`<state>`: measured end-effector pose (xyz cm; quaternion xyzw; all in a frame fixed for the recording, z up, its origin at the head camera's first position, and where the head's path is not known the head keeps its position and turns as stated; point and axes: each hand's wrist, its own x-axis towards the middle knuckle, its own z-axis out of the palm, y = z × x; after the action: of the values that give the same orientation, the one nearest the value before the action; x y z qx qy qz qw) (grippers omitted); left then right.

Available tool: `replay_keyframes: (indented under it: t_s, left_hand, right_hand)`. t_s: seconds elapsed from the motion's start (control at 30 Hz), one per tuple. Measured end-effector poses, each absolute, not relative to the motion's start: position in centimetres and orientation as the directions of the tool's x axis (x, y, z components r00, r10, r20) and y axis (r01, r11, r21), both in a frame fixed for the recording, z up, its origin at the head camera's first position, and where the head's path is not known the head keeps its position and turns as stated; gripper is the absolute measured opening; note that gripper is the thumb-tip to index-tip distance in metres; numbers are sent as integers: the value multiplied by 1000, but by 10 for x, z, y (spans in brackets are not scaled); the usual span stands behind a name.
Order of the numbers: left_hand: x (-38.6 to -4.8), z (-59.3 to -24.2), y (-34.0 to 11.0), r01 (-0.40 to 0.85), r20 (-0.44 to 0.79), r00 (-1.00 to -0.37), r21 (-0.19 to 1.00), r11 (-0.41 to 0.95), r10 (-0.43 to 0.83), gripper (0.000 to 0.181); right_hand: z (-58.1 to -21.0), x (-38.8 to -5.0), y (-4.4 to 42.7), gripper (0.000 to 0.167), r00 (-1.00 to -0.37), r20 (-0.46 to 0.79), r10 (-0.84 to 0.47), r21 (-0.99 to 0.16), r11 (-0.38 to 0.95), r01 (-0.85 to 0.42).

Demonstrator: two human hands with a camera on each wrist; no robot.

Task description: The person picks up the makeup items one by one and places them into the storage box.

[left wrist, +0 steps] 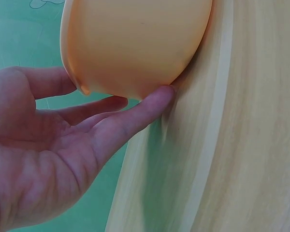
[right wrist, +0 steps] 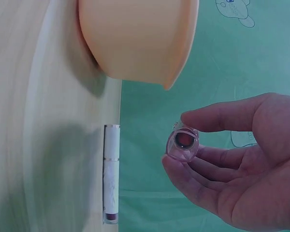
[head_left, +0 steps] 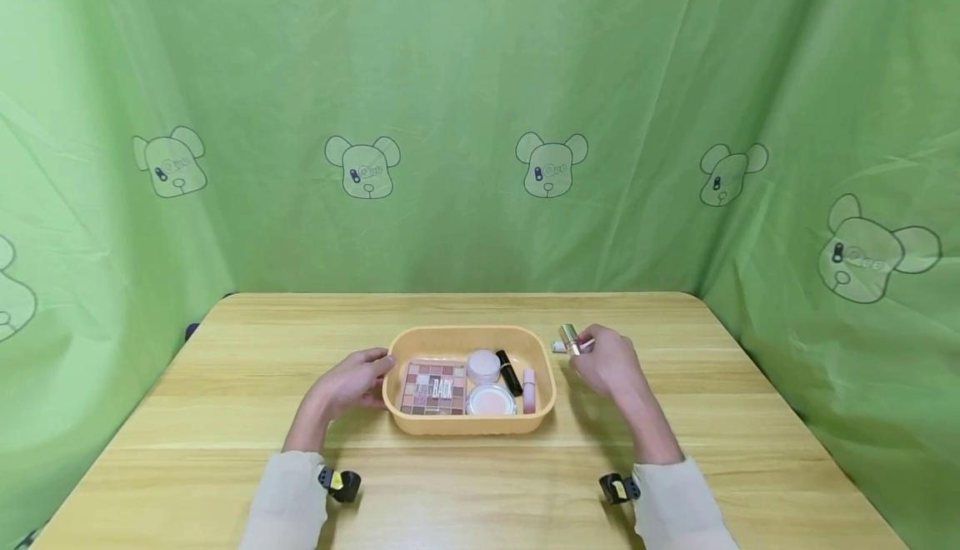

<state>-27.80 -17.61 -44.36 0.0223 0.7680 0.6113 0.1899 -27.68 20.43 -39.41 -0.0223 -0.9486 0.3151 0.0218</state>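
Note:
A yellow-orange plastic basket stands on the wooden table. Inside lie an eyeshadow palette, a round pink jar, a round compact, a black lipstick tube and a pink tube. My left hand holds the basket's left end, a finger over the rim and others against the outer wall. Right of the basket, my right hand pinches a lipstick tube with a gold cap between thumb and fingers. Its clear end, dark red inside, faces the right wrist camera.
A slim white tube with silver bands and a dark end lies on the table beyond the right hand. Behind the table hangs a green curtain with bear outlines. Black bands are on both wrists.

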Motion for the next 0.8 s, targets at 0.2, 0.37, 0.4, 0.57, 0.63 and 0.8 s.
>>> replay_keyframes:
  t_s: [0.2,0.37,0.4,0.57,0.63,0.8]
  left_hand:
    - [-278,-443,-176,-191,-261,-928,946,261,267,59]
    - [-278,-444,-176,-187,-259,-928,946,265,270,59]
    - [-278,-444,-176,-184,-258,-927,946,268,272,59]
    - [-279,-445,-176,-192,-261,-932,944,269,252,60]
    - [-279,-444,-176,-192,-262,-933,942,274,248,60]
    - [-280,-444,-175,-187,-261,-931,941,282,254,61]
  right_hand:
    - [-390,-274,198,39,-999,25,33,-625,781,10]
    - [-389,-271,188,37,-1000,20,17,-637,771,1]
    - [-389,-271,186,37,-1000,21,15,-635,773,-1]
    - [-387,-268,178,35,-1000,30,9,-628,778,-12]
    - [-387,-267,176,35,-1000,30,5,-632,775,-14]
    - [-385,-264,172,37,-1000,24,-9,-636,771,-22]
